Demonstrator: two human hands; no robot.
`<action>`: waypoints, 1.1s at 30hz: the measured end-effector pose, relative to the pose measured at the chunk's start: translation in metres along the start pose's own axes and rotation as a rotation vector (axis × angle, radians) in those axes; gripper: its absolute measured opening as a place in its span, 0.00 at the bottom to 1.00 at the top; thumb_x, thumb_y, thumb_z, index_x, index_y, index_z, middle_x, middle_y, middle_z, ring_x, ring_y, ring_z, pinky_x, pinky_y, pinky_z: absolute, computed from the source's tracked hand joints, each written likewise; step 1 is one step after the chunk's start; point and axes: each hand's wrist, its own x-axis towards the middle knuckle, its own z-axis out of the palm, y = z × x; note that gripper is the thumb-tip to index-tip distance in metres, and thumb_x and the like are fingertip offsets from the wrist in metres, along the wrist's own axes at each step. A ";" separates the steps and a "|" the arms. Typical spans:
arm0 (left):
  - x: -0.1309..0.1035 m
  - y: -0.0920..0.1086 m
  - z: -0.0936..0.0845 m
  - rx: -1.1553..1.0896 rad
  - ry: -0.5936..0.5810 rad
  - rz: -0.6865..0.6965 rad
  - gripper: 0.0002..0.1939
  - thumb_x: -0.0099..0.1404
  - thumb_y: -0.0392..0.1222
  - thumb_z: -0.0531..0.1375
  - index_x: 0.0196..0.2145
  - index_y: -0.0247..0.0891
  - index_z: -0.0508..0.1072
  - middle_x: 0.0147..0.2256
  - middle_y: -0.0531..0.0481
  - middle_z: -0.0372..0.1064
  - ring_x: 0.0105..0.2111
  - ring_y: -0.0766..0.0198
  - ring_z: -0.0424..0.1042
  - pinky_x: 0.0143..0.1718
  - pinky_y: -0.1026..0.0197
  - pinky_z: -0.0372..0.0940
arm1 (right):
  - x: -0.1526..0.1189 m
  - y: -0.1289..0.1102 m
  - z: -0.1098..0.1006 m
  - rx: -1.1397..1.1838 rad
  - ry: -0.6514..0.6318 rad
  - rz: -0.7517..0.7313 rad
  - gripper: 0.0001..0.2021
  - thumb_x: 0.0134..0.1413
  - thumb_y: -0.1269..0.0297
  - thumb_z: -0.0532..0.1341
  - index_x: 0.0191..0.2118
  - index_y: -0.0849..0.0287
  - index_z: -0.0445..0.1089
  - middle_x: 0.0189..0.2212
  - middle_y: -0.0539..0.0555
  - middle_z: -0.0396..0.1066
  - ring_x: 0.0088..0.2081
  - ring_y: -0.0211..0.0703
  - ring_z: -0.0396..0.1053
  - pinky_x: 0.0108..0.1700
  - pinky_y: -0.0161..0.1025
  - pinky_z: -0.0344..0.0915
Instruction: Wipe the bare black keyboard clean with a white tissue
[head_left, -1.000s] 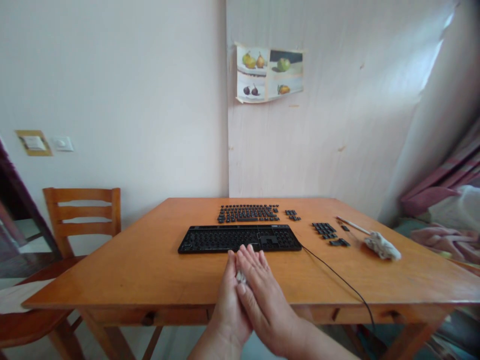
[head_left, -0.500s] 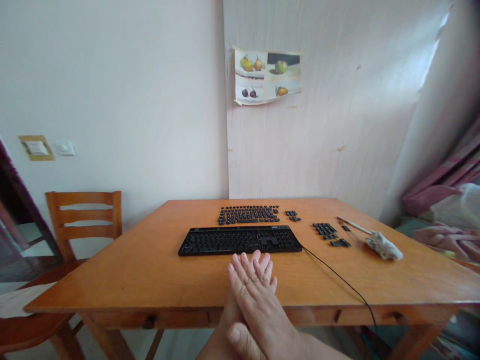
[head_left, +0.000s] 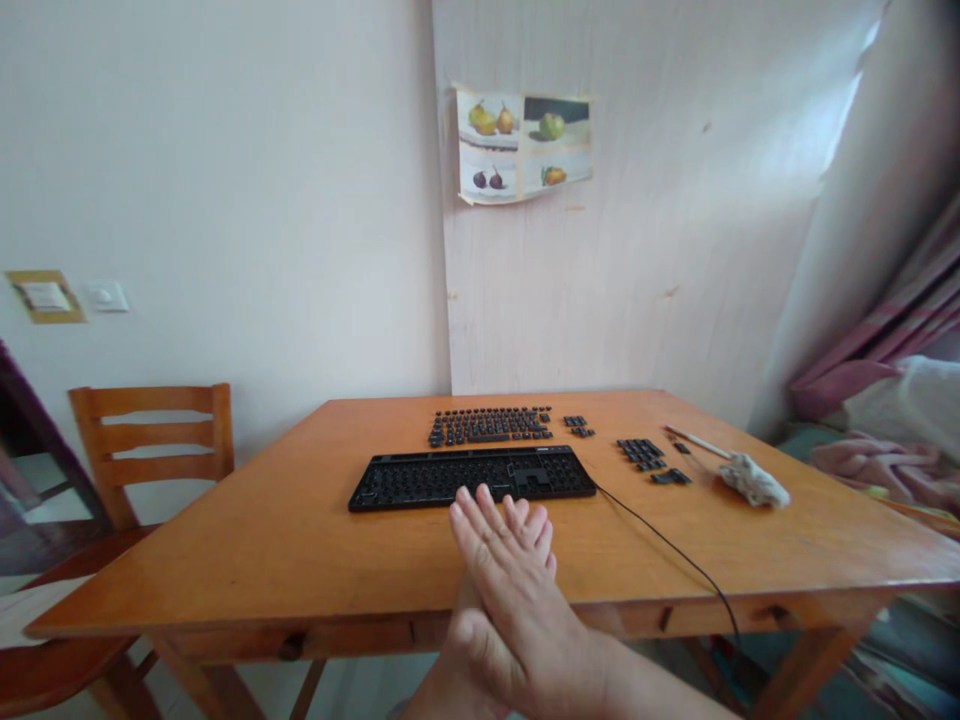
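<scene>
Palm against palm, my right hand [head_left: 517,590] lies flat over my left hand [head_left: 538,528], just past the table's front edge. The fingers of both are stretched out, and no object shows in either. Much of the left hand is hidden behind the right; its fingertips and wrist show. Right beyond the fingertips lies a black keyboard [head_left: 427,482] with many keycaps off. Its loose keycaps [head_left: 487,427] are laid out in rows behind it. Smaller keycap groups [head_left: 577,425] sit to their right, and a number-pad group [head_left: 640,452] lies further right.
The wooden table [head_left: 262,540] carries a brush or stick [head_left: 697,440] and a crumpled whitish cloth [head_left: 754,482] at right. A black cable [head_left: 667,545] runs from the keyboard over the front edge. A wooden chair [head_left: 154,435] stands at left. Fruit pictures [head_left: 523,148] hang on the wall.
My hands stay pressed together, the right one sliding slightly over the left, its fingertips a little higher in view. The whole scene has shifted left as the camera turned.
</scene>
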 end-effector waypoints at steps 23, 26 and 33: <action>-0.013 0.020 0.019 0.081 0.274 0.070 0.22 0.64 0.55 0.59 0.51 0.41 0.72 0.51 0.45 0.71 0.50 0.57 0.71 0.51 0.55 0.65 | -0.014 0.034 0.005 0.048 0.171 0.185 0.21 0.65 0.63 0.54 0.61 0.52 0.63 0.58 0.58 0.65 0.60 0.51 0.61 0.60 0.53 0.62; -0.015 0.021 0.022 0.097 0.272 0.065 0.23 0.63 0.54 0.61 0.54 0.45 0.70 0.53 0.47 0.70 0.55 0.57 0.68 0.56 0.55 0.63 | -0.012 0.037 0.009 0.110 0.240 0.233 0.17 0.64 0.62 0.55 0.57 0.52 0.68 0.53 0.59 0.69 0.55 0.50 0.66 0.55 0.50 0.66; -0.014 0.019 0.025 0.188 0.267 0.199 0.23 0.59 0.37 0.65 0.52 0.40 0.71 0.53 0.45 0.71 0.55 0.58 0.67 0.60 0.57 0.57 | -0.004 0.036 0.006 0.392 0.328 0.428 0.14 0.64 0.56 0.55 0.40 0.56 0.76 0.34 0.55 0.72 0.37 0.44 0.70 0.39 0.39 0.69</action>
